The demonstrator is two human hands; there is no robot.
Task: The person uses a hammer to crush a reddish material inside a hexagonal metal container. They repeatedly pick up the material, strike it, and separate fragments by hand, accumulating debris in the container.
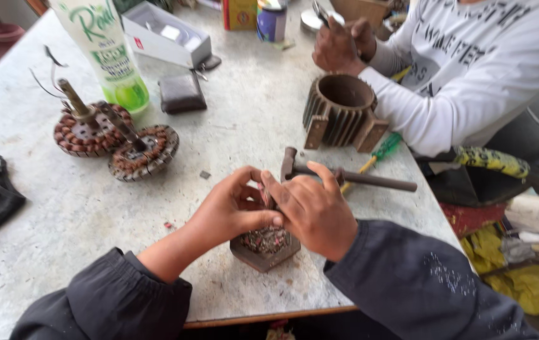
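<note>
- While both of the person's hands meet over a small dark hexagonal holder filled with reddish copper scraps (265, 247), the left hand (231, 211) curls its fingers narrowly against the top of that piece, and the right hand (313, 211) pinches the same spot from the other side; what exactly is between the fingertips is hidden.
- Sitting close to the near edge of the worn grey stone-topped table (61, 208), the holder could, I judge, tip or slide off under a hard pull.
- Sharp wire ends may prick the bare fingers.
- Just behind the right hand lies a rusty steel hammer with a dark handle (345, 175); a nudge could roll it.
- Farther back stand a ribbed brown metal motor housing (340, 112) and two copper-wound round stators with shafts (115, 135).
</note>
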